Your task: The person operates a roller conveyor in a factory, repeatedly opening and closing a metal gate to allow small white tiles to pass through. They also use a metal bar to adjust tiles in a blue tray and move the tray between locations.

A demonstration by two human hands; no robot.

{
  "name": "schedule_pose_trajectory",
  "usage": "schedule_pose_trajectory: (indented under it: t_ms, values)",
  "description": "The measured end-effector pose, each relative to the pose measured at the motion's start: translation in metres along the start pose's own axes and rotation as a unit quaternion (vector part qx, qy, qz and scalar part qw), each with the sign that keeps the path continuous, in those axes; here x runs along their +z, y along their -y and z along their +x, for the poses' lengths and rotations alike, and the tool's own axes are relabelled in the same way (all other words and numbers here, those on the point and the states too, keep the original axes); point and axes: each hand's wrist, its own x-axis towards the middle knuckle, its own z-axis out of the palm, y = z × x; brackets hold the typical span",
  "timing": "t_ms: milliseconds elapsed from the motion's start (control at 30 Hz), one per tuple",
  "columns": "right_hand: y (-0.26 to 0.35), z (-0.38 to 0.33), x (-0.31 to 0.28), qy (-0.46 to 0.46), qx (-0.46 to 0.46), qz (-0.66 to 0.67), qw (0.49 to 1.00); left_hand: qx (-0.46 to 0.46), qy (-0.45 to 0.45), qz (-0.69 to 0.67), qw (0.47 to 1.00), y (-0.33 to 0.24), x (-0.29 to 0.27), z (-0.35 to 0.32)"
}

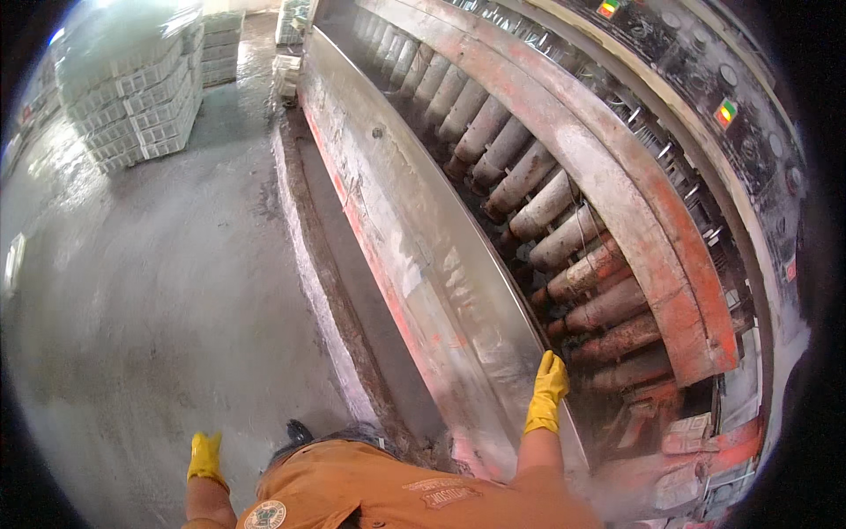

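Note:
My right hand (550, 386), in a yellow rubber glove, is closed over the upper edge of a long grey metal panel (414, 238). The panel is wet-looking and scuffed, with orange-red paint along its lower side. Just past that hand lies a row of thick grey cylinders (551, 203), some stained orange. My left hand (204, 458), gloved in yellow too, hangs low at my side above the wet floor. Its fingers look slightly apart, and I see nothing in it.
A curved orange-and-grey metal beam (608, 150) runs above the cylinders. Along the machine's far right is a dark panel (687, 70) with small coloured stickers. Stacked pale crates (141, 97) stand at the far left. A raised kerb (326, 309) borders a channel beside the machine.

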Motion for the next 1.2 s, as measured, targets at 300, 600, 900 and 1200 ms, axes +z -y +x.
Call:
schedule_pose_trajectory:
  t_ms: [300, 600, 900, 1200]
  values:
    - [0.096, 0.012, 0.045, -0.125, 0.130, -0.171, 0.969, 0.358, 0.189, -0.212, 0.890, -0.339, 0.002, 0.111]
    - [0.403, 0.152, 0.169, -0.173, -0.067, 0.010, 0.983, 0.362, 0.015, 0.007, 0.932, -0.447, -0.112, 0.240]
    - [0.646, 0.278, 0.302, -0.048, -0.150, 0.135, 0.978, -0.046, 0.059, 0.003, 0.997, -0.326, -0.127, 0.378]
    - [0.814, 0.362, 0.385, -0.005, -0.137, 0.093, 0.986, -0.055, 0.122, 0.050, 0.990, -0.430, -0.174, 0.507]
